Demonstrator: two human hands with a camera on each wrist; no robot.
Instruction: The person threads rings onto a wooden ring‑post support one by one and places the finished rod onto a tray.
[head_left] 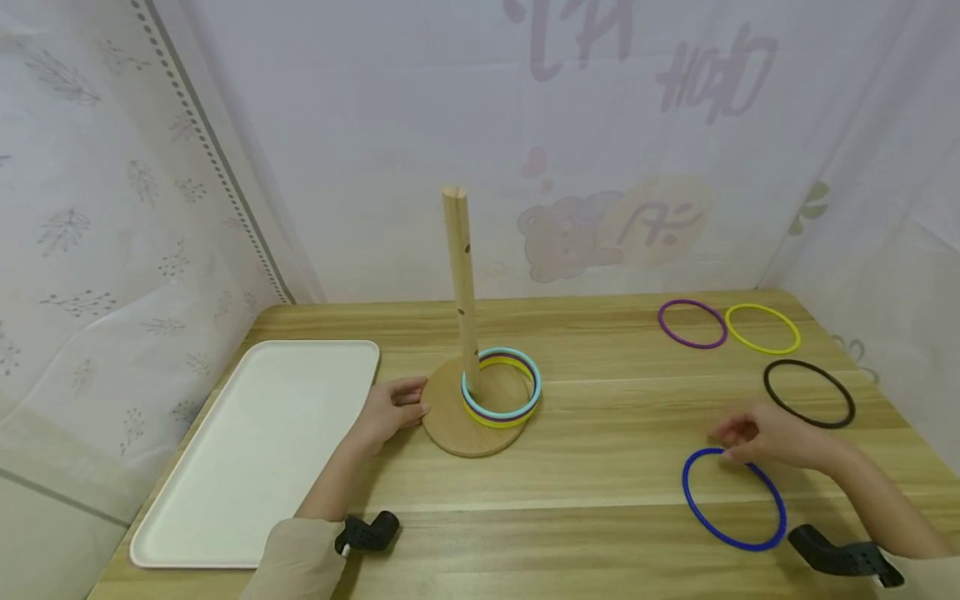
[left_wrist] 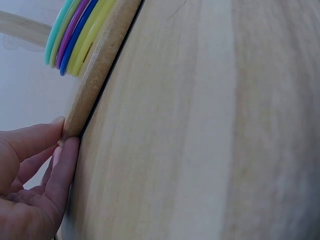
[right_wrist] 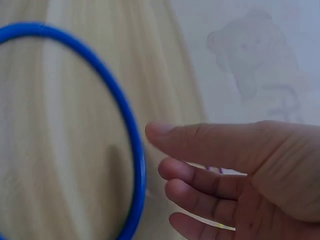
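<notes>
A wooden ring-toss stand, its round base [head_left: 450,425] flat on the table, carries an upright post [head_left: 459,275]. Several coloured rings [head_left: 502,414] are stacked round the post, light blue on top. My left hand [head_left: 386,414] pinches the left edge of the base, thumb [left_wrist: 42,135] over the rim and fingers against its side. At the right, my right hand [head_left: 776,437] is over the far edge of a blue ring [head_left: 776,500]. The right wrist view shows its thumb [right_wrist: 200,142] and loosely bent fingers just beside the blue ring [right_wrist: 135,150], holding nothing.
A white rectangular tray [head_left: 247,458] lies on the table's left side. Toward the back right lie a purple ring [head_left: 662,321] and a yellow ring [head_left: 783,321], with a black ring [head_left: 849,404] nearer. Printed cloth [head_left: 390,150] hangs behind the table.
</notes>
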